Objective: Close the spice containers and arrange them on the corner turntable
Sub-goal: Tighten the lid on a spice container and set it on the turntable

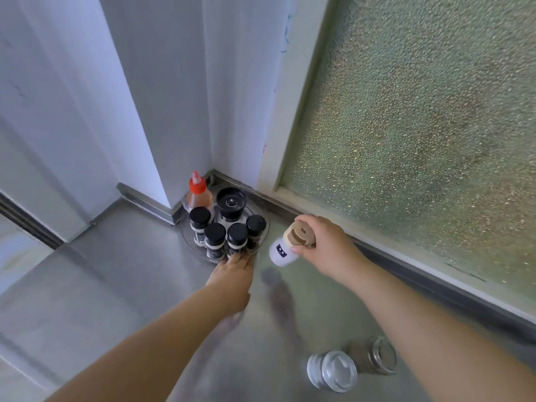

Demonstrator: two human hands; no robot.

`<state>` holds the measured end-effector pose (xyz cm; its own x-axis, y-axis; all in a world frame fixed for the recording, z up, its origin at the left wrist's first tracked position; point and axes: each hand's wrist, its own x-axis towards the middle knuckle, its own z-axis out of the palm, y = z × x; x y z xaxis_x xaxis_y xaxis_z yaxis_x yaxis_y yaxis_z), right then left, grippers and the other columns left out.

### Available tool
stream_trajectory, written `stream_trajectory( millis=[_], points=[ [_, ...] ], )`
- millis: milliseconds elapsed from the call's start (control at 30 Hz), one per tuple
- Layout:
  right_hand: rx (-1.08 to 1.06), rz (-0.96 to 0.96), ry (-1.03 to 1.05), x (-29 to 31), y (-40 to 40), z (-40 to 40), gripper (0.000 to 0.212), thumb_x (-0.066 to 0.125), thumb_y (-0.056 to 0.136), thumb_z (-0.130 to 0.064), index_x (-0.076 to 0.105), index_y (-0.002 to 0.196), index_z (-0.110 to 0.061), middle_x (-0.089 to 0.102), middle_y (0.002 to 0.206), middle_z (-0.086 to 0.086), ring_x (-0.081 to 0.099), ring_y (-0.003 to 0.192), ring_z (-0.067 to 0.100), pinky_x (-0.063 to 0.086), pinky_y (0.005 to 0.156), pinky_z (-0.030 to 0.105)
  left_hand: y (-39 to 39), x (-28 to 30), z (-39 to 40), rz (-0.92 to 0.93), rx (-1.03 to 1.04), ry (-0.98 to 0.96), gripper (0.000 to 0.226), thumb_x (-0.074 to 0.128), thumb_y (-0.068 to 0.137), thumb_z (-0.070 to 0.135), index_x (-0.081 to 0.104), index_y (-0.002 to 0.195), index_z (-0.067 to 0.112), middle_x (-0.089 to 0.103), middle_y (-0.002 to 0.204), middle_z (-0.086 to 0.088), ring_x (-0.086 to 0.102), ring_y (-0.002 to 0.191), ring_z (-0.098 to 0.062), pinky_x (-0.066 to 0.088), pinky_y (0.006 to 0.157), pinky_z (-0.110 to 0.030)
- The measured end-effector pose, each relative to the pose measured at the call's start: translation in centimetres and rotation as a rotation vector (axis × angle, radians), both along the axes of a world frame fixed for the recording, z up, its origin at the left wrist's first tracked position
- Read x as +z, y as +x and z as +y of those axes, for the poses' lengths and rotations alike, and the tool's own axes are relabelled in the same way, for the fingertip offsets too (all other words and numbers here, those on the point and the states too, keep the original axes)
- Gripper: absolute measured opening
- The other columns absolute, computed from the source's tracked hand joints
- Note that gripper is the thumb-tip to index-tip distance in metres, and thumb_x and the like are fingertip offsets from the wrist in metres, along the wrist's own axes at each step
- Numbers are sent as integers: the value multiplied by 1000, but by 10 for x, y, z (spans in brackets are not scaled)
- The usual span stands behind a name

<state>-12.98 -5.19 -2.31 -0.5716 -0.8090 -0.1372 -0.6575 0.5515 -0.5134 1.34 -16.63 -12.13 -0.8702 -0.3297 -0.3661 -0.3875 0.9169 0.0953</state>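
A clear round turntable sits in the corner of the steel counter. On it stand several black-capped spice jars, a black grinder and an orange-capped squeeze bottle. My left hand rests at the turntable's front edge, fingertips against the front jars, holding nothing. My right hand grips a white shaker with a tan lid just right of the turntable, tilted and lifted off the counter. Two jars with metal lids stand near the front right.
White wall panels meet behind the turntable. A frosted glass window with a raised sill runs along the right side. The steel counter stretches left and forward, with a dark gap at its left edge.
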Motion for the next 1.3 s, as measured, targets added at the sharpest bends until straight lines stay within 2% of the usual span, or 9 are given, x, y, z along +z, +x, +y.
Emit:
stream_trajectory(
  millis=[267,367,567,733,800,900,1000,1133,1300],
  points=[
    [61,-1,-63,9,13,-31,54,70,79,-20,47,128,-20,54,124,3,47,99,8,29,80,11,59,2,-40,-11,175,-8,69,41,88,21,3,145,13,10,156,-9,13,143,-24,21,113,-36],
    [99,-3,-85,6,23,-50,54,70,79,-17,48,128,-18,53,125,4,49,106,12,26,77,8,62,6,-62,-44,235,-9,69,43,89,22,4,146,14,5,157,-6,9,144,-23,21,115,-38],
    [146,-28,-23,-21,41,-87,60,69,79,-16,44,133,-15,52,130,9,50,118,22,34,96,23,66,2,-85,-63,329,49,75,45,87,19,-3,146,18,-6,157,0,1,145,-24,20,116,-44],
    [128,-20,-26,-41,58,-96,52,69,80,-16,42,124,-11,57,120,9,54,109,26,38,82,28,73,-3,-91,-74,329,48,76,46,87,18,-3,145,26,-7,157,3,-3,145,-26,20,116,-48],
    [134,-2,-36,-48,61,-97,45,69,79,-18,45,116,-11,58,114,9,55,103,27,37,76,28,77,-5,-89,-77,343,35,75,47,87,22,-1,145,28,-2,157,0,0,145,-27,19,115,-48],
    [169,7,-47,-49,61,-96,43,67,79,-16,49,118,-12,58,115,11,55,105,28,44,86,33,79,4,-78,16,336,0,62,42,90,26,13,144,23,23,152,-2,25,139,-24,27,110,-38],
    [215,0,-21,-38,55,-86,52,67,79,-15,47,126,-13,52,126,11,51,115,26,39,96,30,74,23,-57,175,268,71,53,41,90,21,26,141,21,40,143,-1,41,128,-24,30,105,-34],
    [164,27,-20,-18,38,-46,50,68,79,-24,52,125,-12,56,126,9,54,113,22,39,93,26,61,45,-18,298,143,180,47,44,89,20,38,136,22,47,138,-1,46,123,-26,39,99,-34],
    [107,-22,96,-2,11,53,48,67,82,-27,53,126,-15,60,126,3,56,112,15,36,89,19,39,55,40,172,-85,260,50,49,88,21,35,136,24,42,141,4,43,126,-17,38,98,-26]
  ],
)
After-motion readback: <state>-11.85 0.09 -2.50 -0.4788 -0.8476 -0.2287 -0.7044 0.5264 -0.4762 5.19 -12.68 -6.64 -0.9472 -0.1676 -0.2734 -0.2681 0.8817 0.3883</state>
